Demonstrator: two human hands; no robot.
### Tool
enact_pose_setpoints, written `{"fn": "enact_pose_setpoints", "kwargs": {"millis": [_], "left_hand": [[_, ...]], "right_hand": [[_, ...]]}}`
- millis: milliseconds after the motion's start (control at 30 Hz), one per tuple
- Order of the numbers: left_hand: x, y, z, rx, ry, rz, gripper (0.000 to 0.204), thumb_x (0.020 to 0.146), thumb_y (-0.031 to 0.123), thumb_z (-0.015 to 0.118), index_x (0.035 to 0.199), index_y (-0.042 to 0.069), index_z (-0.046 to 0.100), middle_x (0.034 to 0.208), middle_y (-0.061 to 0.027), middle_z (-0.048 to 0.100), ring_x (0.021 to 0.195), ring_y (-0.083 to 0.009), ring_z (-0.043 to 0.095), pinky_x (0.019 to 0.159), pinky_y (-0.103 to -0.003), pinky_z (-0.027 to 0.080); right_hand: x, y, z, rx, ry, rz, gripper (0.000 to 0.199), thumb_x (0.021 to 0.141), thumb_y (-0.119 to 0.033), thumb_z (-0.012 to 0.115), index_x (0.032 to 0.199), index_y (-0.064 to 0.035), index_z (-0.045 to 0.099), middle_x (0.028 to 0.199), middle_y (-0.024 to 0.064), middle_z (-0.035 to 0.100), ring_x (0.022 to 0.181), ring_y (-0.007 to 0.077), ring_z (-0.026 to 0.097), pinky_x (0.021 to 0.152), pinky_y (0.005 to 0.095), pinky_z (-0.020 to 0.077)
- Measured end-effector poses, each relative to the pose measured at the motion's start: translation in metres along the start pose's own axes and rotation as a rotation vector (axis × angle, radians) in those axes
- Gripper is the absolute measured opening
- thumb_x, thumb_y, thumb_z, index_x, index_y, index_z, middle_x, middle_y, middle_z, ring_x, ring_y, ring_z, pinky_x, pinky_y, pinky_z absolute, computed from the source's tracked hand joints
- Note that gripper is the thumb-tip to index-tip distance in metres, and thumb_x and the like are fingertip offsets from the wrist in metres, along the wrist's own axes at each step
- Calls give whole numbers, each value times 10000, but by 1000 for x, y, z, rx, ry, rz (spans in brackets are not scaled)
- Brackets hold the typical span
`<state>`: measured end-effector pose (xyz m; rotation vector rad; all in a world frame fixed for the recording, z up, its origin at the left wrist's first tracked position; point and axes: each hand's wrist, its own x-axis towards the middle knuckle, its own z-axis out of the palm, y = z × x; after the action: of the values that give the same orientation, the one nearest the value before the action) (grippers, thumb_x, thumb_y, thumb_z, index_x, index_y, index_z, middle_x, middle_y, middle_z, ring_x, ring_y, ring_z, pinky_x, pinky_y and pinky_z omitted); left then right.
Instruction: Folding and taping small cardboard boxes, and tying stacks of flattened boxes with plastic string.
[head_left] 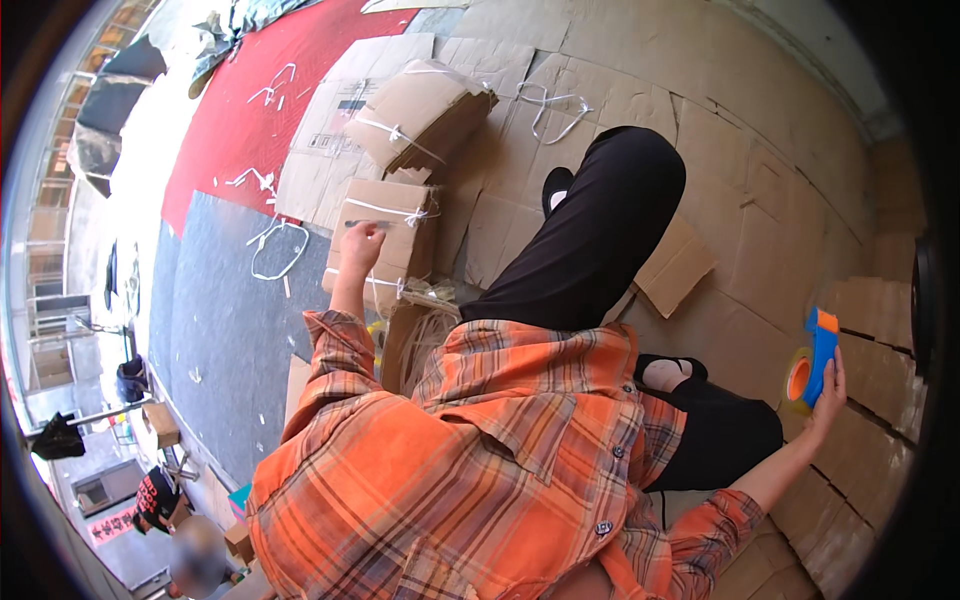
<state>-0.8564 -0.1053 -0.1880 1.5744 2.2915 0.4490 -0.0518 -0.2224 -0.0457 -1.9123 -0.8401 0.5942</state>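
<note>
We're looking at a cardboard packing or recycling work area, raised above a street. Flattened cardboard sheets (760, 190) cover the floor. Tied bundles of flat boxes (420, 110) sit far centre, cut white strapping (275, 250) lies left on red and grey mats (240, 120). Building fronts (50, 240) and people (160, 500) show far below on the left.
</note>
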Motion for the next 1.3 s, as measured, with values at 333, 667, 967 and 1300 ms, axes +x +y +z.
{"fn": "enact_pose_setpoints", "kwargs": {"millis": [333, 667, 967, 1300], "left_hand": [[21, -75, 26, 216, 3, -117, 692, 621, 317, 756, 1178, -13, 513, 1132, -226, 568, 1083, -358, 524, 950, -398, 401], [16, -71, 39, 287, -83, -270, 420, 627, 162, 663, 992, -38, 615, 873, -195, 652, 891, -337, 634, 753, -391, 497], [16, -82, 12, -8, -348, -339, 197, 814, 201, 571, 884, 20, 608, 708, -79, 576, 592, -227, 590, 464, -375, 435], [-14, -6, -10, -424, -113, -763, 155, 869, 174, 490, 954, 82, 582, 665, -26, 474, 548, -188, 514, 498, -385, 425]], "right_hand": [[-46, -9, -36, 140, 203, 11, 355, 895, -147, 569, 1225, -17, 549, 1176, 84, 571, 1041, 133, 531, 912, 262, 402], [-80, 84, -25, 265, 299, 144, 474, 858, -80, 577, 1309, -11, 449, 1005, 91, 615, 859, 126, 582, 747, 257, 469], [-91, 156, 37, 167, 282, 246, 735, 748, -87, 632, 1397, -51, 290, 879, 108, 629, 747, 160, 586, 650, 288, 458], [-109, 224, 118, -509, 351, 239, 744, 681, -136, 594, 1366, -48, 319, 1079, 224, 580, 998, 366, 566, 875, 419, 442]]}}
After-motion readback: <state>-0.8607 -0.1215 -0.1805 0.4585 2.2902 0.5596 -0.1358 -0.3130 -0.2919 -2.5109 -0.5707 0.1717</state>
